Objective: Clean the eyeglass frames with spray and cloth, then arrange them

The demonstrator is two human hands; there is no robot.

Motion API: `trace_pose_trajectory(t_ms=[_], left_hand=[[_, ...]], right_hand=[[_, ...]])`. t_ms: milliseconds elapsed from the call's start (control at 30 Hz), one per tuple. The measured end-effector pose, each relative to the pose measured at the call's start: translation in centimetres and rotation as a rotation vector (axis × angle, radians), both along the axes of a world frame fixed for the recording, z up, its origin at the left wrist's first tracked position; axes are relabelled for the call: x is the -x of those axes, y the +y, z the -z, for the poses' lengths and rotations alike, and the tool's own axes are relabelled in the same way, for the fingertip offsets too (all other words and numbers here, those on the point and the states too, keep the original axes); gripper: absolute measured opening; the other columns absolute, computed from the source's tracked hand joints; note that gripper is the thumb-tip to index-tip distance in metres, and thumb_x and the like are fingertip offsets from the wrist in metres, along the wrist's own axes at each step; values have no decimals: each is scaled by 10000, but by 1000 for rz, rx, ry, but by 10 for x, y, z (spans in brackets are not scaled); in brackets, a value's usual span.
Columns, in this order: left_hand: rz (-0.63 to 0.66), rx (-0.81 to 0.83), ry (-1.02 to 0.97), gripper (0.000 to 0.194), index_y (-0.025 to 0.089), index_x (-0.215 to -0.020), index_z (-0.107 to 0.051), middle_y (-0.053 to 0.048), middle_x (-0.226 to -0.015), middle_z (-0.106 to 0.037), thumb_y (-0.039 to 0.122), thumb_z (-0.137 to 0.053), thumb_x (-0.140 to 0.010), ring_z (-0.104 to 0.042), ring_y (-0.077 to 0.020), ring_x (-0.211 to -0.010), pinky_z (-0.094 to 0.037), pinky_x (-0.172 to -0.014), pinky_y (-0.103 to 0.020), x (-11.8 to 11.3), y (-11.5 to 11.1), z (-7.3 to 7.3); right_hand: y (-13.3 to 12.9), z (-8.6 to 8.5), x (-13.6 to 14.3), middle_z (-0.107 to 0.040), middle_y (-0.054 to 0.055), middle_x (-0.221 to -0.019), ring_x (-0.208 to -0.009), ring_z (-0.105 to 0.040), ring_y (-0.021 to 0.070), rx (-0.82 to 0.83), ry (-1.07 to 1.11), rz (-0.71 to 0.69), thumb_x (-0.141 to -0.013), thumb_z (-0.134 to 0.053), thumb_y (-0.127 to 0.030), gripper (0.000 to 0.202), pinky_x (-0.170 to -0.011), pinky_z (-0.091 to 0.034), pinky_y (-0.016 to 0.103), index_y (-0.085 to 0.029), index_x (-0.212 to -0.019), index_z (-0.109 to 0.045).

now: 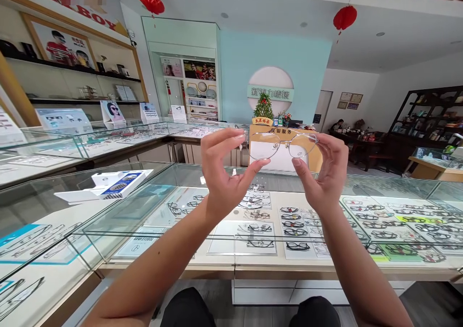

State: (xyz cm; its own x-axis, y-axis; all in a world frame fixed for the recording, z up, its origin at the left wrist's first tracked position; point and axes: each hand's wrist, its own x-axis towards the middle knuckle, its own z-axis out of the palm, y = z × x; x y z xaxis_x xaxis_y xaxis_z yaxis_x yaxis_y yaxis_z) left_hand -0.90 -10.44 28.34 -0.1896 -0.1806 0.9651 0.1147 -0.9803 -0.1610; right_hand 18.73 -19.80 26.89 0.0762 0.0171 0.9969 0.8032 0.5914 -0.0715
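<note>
A pair of thin-rimmed glasses (265, 146) is held up in the air above the glass display counter, its nose pads and bridge in the middle of the view. My left hand (227, 165) pinches the left rim and side of the frame between thumb and fingers. On the other side, my right hand (323, 168) grips the right rim, the thumb at its lower edge and the fingers at its outer edge. Both hands are raised at about the same height. The lenses look clear, and a small mark shows on the right one.
Below the hands runs a glass display case (235, 259) with rows of spectacles inside. An open white and blue box (121, 184) lies on the glass at the left. Farther back stand a cash desk (316, 160), more cases and shelves. A person (338, 126) sits at the far right.
</note>
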Motion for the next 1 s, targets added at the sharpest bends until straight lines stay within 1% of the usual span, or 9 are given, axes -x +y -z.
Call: trace_pose_trajectory(t_ms=[133, 300, 367, 467, 567, 700, 833, 1000], left_hand=[[-67, -29, -6, 498, 338, -1321, -552, -45, -1246, -650, 511, -804, -927, -668, -254, -1139, -612, -925, -536, 0, -2, -2], [-94, -33, -12, 516, 337, -1343, -591, -54, -1232, -682, 499, -826, -913, -667, -270, -1153, -594, -923, -541, 0, -4, -6], [-106, 3, 6, 523, 350, -1357, -585, -62, -1237, -687, 520, -813, -919, -660, -285, -1176, -586, -939, -557, -1, -6, -8], [-121, 104, 48, 503, 357, -1371, -563, -78, -1270, -674, 569, -748, -954, -630, -310, -1253, -565, -1000, -584, -1, -8, -9], [-73, 134, 46, 545, 346, -1381, -564, -81, -1281, -664, 593, -759, -937, -623, -304, -1266, -549, -1038, -571, -3, -4, -7], [-23, 190, 44, 581, 322, -1394, -573, -72, -1276, -666, 583, -787, -921, -659, -275, -1207, -569, -971, -486, -6, 8, -1], [30, 263, 70, 560, 315, -1415, -559, -70, -1280, -683, 539, -775, -949, -693, -240, -1164, -574, -915, -415, -10, 19, 9], [150, 296, 76, 535, 302, -1410, -560, -80, -1302, -698, 458, -794, -955, -704, -241, -1191, -583, -935, -409, -17, 25, 18]], right_hand=[[4, 3, -2, -615, 115, -1355, -1300, -625, 323, 23, 27, -1, -946, -746, -407, 531, -1151, -517, 607, -318, -1425, -534], [10, 5, -3, -616, 107, -1419, -1352, -623, 300, 93, 76, -106, -952, -742, -412, 528, -1191, -503, 576, -330, -1423, -518], [12, 3, -2, -630, 104, -1417, -1365, -626, 284, 117, 85, -146, -967, -724, -405, 503, -1195, -507, 560, -330, -1413, -502], [12, 0, 0, -652, 104, -1407, -1377, -629, 266, 148, 79, -207, -990, -693, -387, 462, -1192, -515, 542, -331, -1393, -475], [11, -2, 2, -658, 93, -1371, -1346, -642, 259, 138, 73, -244, -987, -693, -371, 448, -1181, -519, 532, -334, -1376, -474], [10, -4, 2, -623, 74, -1298, -1261, -652, 253, 111, 74, -183, -968, -713, -400, 473, -1144, -541, 517, -344, -1374, -478], [9, -3, 3, -574, 78, -1291, -1202, -642, 259, 87, 70, -103, -949, -732, -423, 519, -1131, -547, 526, -347, -1392, -472], [6, -3, 6, -565, 89, -1331, -1238, -618, 288, 33, 32, -37, -951, -737, -379, 524, -1142, -521, 567, -349, -1420, -503]])
